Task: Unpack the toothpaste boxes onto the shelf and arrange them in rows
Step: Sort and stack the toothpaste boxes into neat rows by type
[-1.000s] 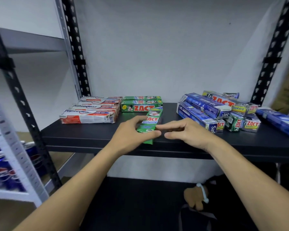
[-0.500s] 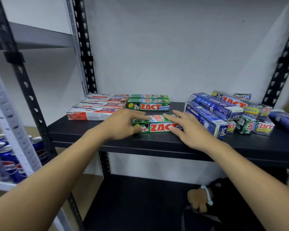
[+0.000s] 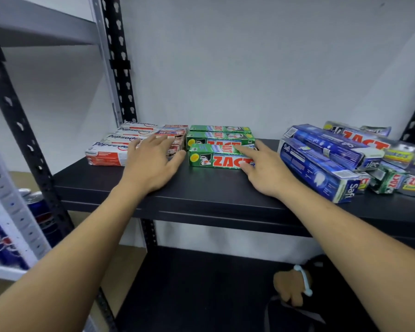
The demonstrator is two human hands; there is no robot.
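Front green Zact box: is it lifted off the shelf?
No, the front green Zact box lies flat on the black shelf, the right hand only touching its right end.

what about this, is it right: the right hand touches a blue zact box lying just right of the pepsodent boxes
Not quite. The head view shows the ZACT box is green, not blue. The right hand does touch it, and it lies just right of the Pepsodent boxes.

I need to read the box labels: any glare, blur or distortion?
Head view: front green ZACT box reads legibly; foil boxes at far right catch glare; the black upright leans from wide-angle distortion; Pepsi cans at the left edge are blurred.
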